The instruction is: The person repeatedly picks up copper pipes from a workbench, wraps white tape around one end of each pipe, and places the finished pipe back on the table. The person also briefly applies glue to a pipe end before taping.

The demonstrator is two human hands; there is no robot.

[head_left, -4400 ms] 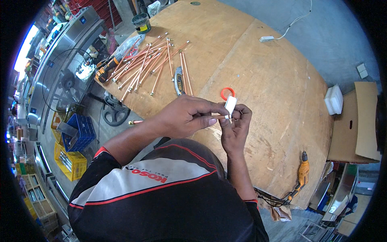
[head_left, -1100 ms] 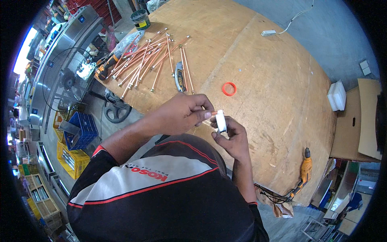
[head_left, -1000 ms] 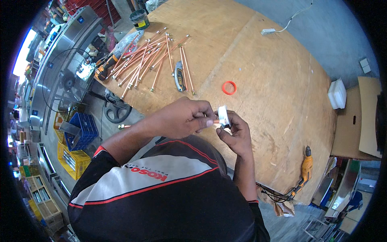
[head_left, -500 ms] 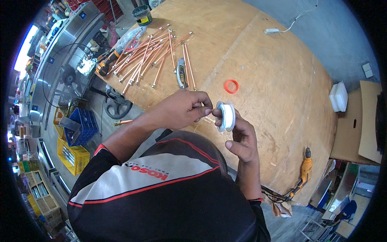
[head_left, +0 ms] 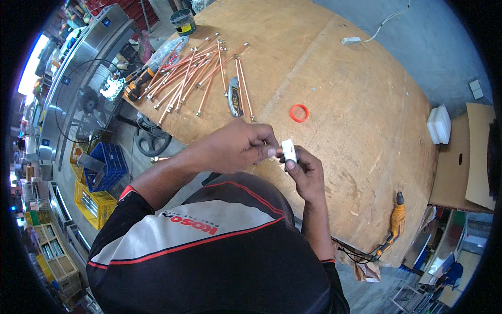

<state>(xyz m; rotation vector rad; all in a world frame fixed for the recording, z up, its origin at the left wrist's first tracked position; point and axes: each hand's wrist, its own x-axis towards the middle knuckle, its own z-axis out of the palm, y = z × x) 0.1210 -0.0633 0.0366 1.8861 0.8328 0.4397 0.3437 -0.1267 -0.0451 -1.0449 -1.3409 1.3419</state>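
Observation:
Above the table's near edge, my left hand [head_left: 253,144] is closed, pinching a thin copper tube [head_left: 280,151] whose short end shows at the fingertips. A brass-ended copper piece [head_left: 158,159] pokes out left of the forearm; whether it is the same tube is hidden. My right hand [head_left: 307,175] is closed round a spool of white tape [head_left: 288,150], thumb on its near side. The spool is edge-on, right against the tube end. Beyond the hands, an orange-red ring [head_left: 299,113] lies flat on the wooden table [head_left: 355,120].
Several copper tubes with metal end fittings [head_left: 191,73] lie piled at the far left, beside a utility knife [head_left: 235,97]. A yellow drill [head_left: 396,222] rests at the right edge. Nearby are a dark bucket [head_left: 183,23], a cardboard box [head_left: 455,162] and a power strip [head_left: 351,40].
The spool has turned from showing its flat side to edge-on and moved slightly left. My right fingers, spread before, have closed round it. My left hand has stayed nearly in place.

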